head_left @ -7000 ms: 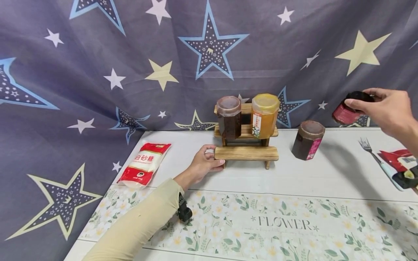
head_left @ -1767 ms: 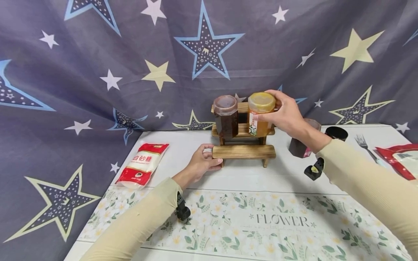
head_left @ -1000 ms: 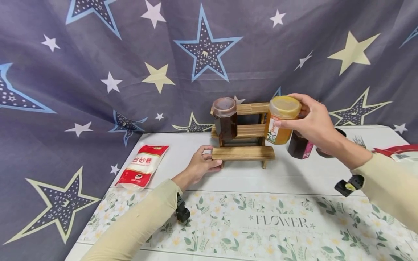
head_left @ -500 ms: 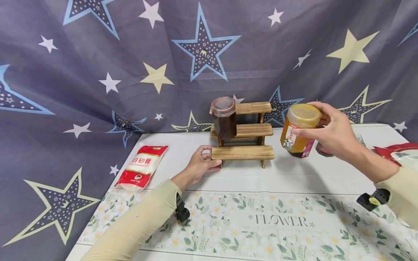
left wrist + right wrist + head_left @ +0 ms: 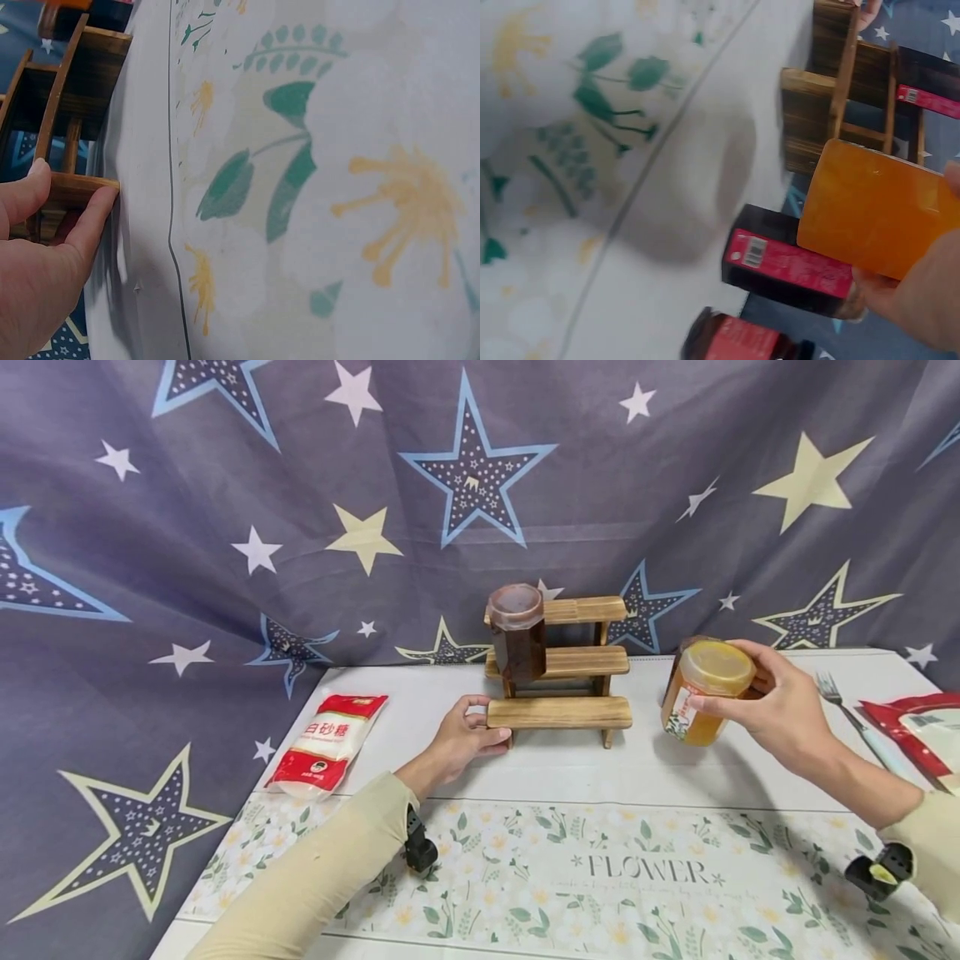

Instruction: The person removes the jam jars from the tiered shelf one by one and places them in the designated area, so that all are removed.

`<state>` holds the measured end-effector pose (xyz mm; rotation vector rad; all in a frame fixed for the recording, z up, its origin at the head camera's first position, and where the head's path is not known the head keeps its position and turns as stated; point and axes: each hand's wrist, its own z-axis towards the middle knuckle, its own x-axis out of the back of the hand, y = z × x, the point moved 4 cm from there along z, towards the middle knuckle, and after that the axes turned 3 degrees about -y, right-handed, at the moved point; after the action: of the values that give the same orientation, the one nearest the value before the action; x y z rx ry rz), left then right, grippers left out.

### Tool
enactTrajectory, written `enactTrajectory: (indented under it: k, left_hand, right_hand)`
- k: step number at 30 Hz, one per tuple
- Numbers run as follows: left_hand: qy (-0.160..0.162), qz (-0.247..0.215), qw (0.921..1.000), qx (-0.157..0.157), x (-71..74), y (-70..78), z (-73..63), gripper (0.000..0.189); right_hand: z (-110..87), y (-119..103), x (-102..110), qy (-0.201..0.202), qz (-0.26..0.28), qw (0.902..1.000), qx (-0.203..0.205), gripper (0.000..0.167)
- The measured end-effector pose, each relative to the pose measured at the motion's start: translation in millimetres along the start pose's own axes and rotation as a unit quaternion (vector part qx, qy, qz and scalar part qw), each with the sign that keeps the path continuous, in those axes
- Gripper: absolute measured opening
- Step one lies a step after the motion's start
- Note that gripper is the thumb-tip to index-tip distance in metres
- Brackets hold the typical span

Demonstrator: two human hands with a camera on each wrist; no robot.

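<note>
R hand has the amber jar, honey-colored stuff inside, a bit tilted & up off the surface near a dark jar; L hand is pinching the rack's bottom step, w/ another dark-filled jar on the mid step. R wrist cam also gets a red-label jar & the dark jar's barcode, both hidden in head view.

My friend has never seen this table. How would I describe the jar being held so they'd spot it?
Start at the wooden stand before the starry curtain, then look right to the person's right-hand grip. It holds the jar. Its yellow lid and amber contents set it apart from the stand's dark jar and the other dark jar behind it.
</note>
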<state>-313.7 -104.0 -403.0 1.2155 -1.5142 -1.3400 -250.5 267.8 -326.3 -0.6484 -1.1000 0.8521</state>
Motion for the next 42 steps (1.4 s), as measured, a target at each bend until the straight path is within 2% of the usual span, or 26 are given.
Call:
enactTrajectory:
  k: [12, 19, 27, 34, 42]
  left_hand:
    - [0.000, 0.004, 1.0000, -0.001, -1.0, 0.6, -0.3, 0.059]
    - [-0.001, 0.001, 1.0000, 0.001, -1.8, -0.9, 1.1, 0.059]
    - [0.002, 0.003, 1.0000, 0.003, -1.7, 0.0, 0.8, 0.060]
    - [0.003, 0.008, 1.0000, 0.001, -0.8, 0.5, 0.4, 0.060]
    - [0.001, 0.005, 1.0000, 0.002, -1.2, -0.1, 0.4, 0.059]
  right_hand:
    - [-18.0, 25.0, 1.0, -0.017, -0.027, 0.9993, -0.019, 0.083]
    - [-24.9, 34.9, -2.9, -0.026, -0.035, 0.9990, -0.005, 0.083]
    - [-26.2, 37.9, -5.9, -0.020, -0.037, 0.9989, 0.020, 0.083]
    - [-26.4, 38.5, -9.3, -0.022, -0.023, 0.9994, 0.011, 0.083]
    - [-28.9, 37.4, -8.9, -0.036, -0.049, 0.9982, 0.005, 0.089]
